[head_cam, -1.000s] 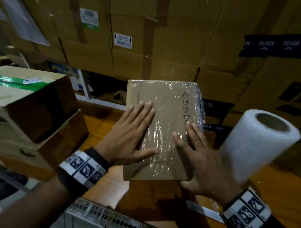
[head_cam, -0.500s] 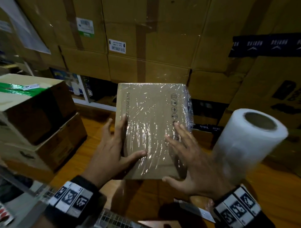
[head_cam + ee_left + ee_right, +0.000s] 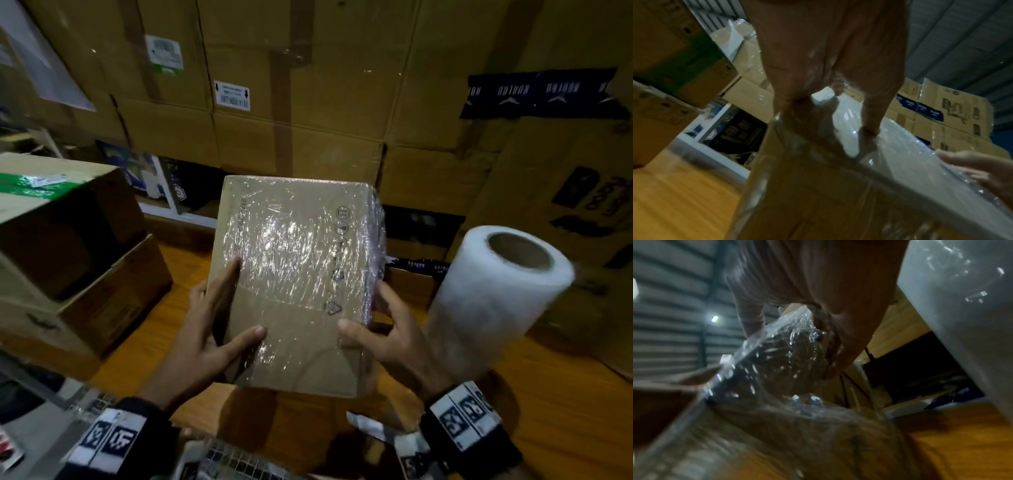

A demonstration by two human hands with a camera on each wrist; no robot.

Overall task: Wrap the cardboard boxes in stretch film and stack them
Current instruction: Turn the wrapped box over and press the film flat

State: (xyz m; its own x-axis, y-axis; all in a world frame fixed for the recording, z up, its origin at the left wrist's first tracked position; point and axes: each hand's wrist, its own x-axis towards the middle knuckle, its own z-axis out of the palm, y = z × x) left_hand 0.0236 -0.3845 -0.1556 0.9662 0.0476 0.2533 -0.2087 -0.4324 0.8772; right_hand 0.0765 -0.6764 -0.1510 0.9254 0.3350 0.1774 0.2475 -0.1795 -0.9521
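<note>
Box [image 3: 294,284], wrapped in glinting film, is being held up above the wooden table [image 3: 565,394] at the middle of the head view. Left hand [image 3: 209,329] is gripping its 9 o'clock edge, thumb lying on the top face and fingers reaching along the side. Right hand [image 3: 387,329] is clamping the 3 o'clock edge, thumb on top and fingers curling round the filmed side. Roll [image 3: 493,294] of stretch film is standing at 3 o'clock, just beside the right hand. Two stacked cartons [image 3: 68,246] are sitting at 9 o'clock, well apart from the box. Big cartons [image 3: 291,102] are filling 12 o'clock behind
</note>
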